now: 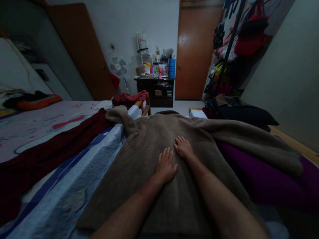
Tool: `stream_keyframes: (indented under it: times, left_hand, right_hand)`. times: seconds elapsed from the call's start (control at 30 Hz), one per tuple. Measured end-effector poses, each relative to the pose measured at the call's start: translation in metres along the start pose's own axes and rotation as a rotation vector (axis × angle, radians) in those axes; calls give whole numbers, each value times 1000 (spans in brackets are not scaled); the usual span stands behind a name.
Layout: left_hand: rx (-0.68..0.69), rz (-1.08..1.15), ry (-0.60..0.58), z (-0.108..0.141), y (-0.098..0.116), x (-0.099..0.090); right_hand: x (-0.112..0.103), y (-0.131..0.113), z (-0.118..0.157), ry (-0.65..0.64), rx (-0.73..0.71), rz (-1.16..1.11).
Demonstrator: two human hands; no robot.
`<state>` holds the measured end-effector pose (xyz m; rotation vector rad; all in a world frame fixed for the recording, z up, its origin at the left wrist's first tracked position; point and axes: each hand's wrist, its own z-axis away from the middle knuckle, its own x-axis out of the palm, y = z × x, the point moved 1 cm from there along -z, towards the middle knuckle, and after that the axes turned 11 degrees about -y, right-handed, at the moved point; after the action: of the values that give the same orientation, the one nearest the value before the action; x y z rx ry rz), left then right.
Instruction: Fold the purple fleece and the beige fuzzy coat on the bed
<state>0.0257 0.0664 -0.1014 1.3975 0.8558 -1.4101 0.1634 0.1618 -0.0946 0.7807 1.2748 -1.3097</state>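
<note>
A brown fleecy long-sleeved top [139, 162] lies spread out in front of me, its neck end pointing away. One sleeve is bent at the far left; the other stretches out to the right across purple cloth [249, 169]. My left hand [165, 166] rests flat on the middle of the top, fingers stretched forward and thumb out to the side. Slightly farther up and to the right, my right hand [183, 147] also lies flat on the fabric with its fingers apart. Neither hand grips anything.
A dark red garment [74, 142] lies along the bed [37, 116] at the left. Folded dark clothes [239, 111] are piled at the right. Farther back stand a white fan [119, 66], a black cabinet [154, 89] holding several items, and a wooden door [193, 49].
</note>
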Motion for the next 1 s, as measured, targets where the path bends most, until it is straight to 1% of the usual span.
stream_keyframes:
  times: [0.07, 0.13, 0.23, 0.3, 0.37, 0.4, 0.47, 0.53, 0.6, 0.67, 0.77, 0.83, 0.9, 1.0]
  left_hand:
    - [4, -19, 11, 2, 1, -1]
    - [16, -37, 27, 4, 4, -6]
    - [38, -72, 33, 4, 10, -22]
    - [45, -87, 12, -2, 13, -36]
    - [46, -77, -14, -16, 14, -51]
    - [34, -67, -25, -26, 13, -59]
    - [-25, -48, -82, -51, 9, -72]
    - [-85, -35, -126, -79, 3, -82]
    - [-106, -33, -119, -106, -3, -86]
    - [-120, -33, -49, -129, -8, -82]
    - [-141, -2, 44, -151, -16, -63]
    - [-136, 33, 44, -159, -22, -45]
    - [-129, 51, 46, -163, -26, -30]
    - [-133, 55, 76, -164, -30, -19]
  right_hand:
    - [-2, 9, -10, 5, 38, 23]
    - [-6, 16, -20, 14, 60, 37]
    - [-11, 24, -35, 12, 107, 37]
    - [-14, 27, -45, 12, 135, 32]
    - [-16, 30, -55, 17, 154, 32]
    - [-17, 32, -59, 17, 164, 33]
    - [-18, 33, -68, 16, 185, 33]
    - [-20, 33, -75, 14, 205, 35]
    - [-20, 33, -82, 23, 201, 47]
    - [-20, 34, -88, 42, 160, 66]
    - [-21, 39, -98, 57, 87, 84]
    - [-23, 43, -108, 51, 85, 81]
    - [-25, 46, -118, 55, 113, 68]
    - [-29, 49, -135, 74, 188, 47]
